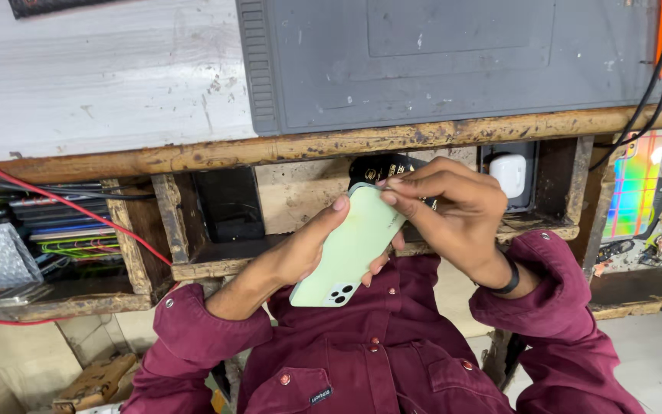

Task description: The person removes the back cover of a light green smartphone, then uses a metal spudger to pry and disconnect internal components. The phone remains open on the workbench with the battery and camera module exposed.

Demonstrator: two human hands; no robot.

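A pale green phone [350, 249] is held back-side up over my lap, its camera cluster at the lower end. My left hand [308, 249] grips it from the left, thumb on the upper back, fingers wrapped underneath. My right hand [453, 203] comes from the right, with its fingertips pinching the phone's top edge. A black band sits on the right wrist. Both arms wear maroon sleeves.
A grey work mat [453, 69] lies on the wooden bench above. Open shelf cubbies [216, 207] below hold a white charger block [509, 175], a dark packet and stacked flat items with coloured wires [70, 238]. A red cable [55, 195] crosses the left side.
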